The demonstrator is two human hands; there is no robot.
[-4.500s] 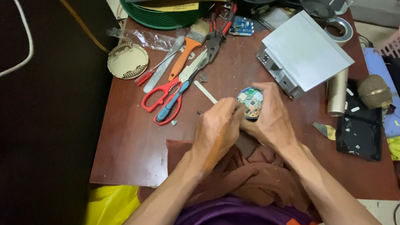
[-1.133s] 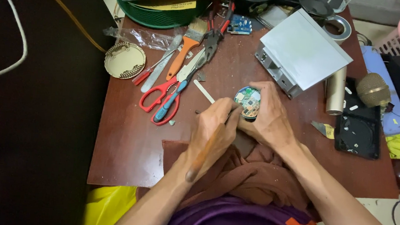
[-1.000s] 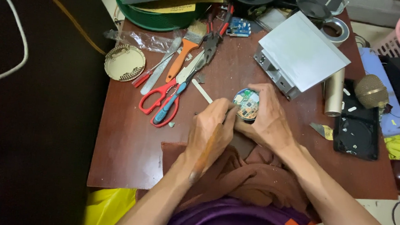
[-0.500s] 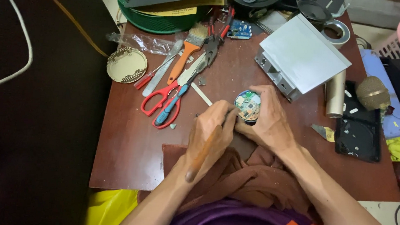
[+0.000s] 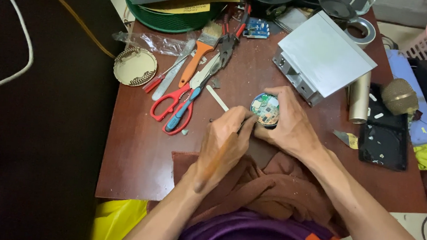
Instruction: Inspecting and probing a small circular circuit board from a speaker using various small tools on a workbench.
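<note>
My right hand (image 5: 291, 126) grips a small round device (image 5: 265, 109) with an exposed green circuit board, held upright on the brown wooden table (image 5: 138, 160). My left hand (image 5: 224, 145) is closed around a thin tool whose tip, mostly hidden by my fingers, touches the device's left edge. A brown cloth (image 5: 263, 186) lies under my wrists at the table's near edge.
Red scissors (image 5: 170, 105), a blue-handled tool (image 5: 182, 113), an orange-handled brush (image 5: 200, 53), pliers (image 5: 227, 43) and a pale stick (image 5: 217, 98) lie left of my hands. A grey metal box (image 5: 324, 55), a gold tube (image 5: 359, 96), a black tray (image 5: 384, 138) and a green basket (image 5: 175, 15) surround them.
Both hands stay on the round device; the left hand has shifted slightly along its edge. The view has drifted a little.
</note>
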